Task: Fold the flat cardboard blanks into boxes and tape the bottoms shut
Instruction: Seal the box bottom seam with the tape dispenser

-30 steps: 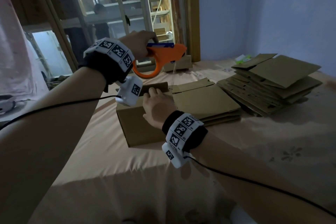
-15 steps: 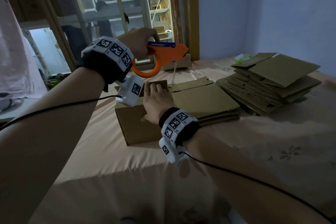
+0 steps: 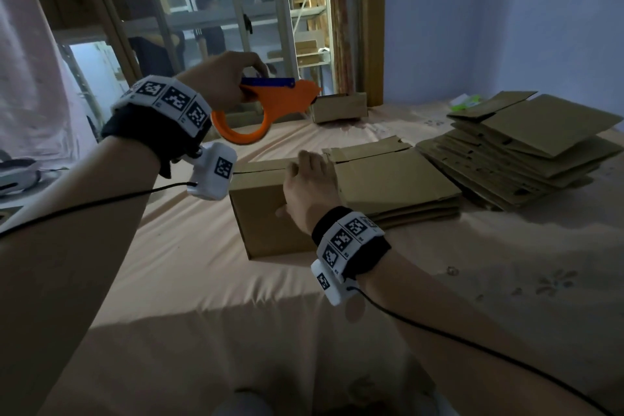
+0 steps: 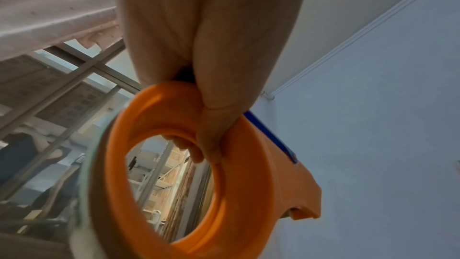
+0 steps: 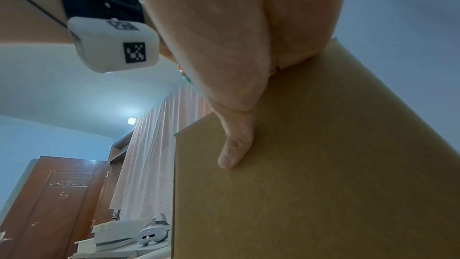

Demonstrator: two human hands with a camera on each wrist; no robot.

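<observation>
The fingers of the left hand curl through the ring of the orange tape dispenser, gripping it in the air above the far end of the folded cardboard box. The right hand lies on top of that box, fingers laid flat over the flaps and thumb down its near side. The box stands on a peach bedsheet, touching a low pile of flat blanks; a taller stack of blanks lies to the right.

Two folded boxes, one tape dispenser.
</observation>
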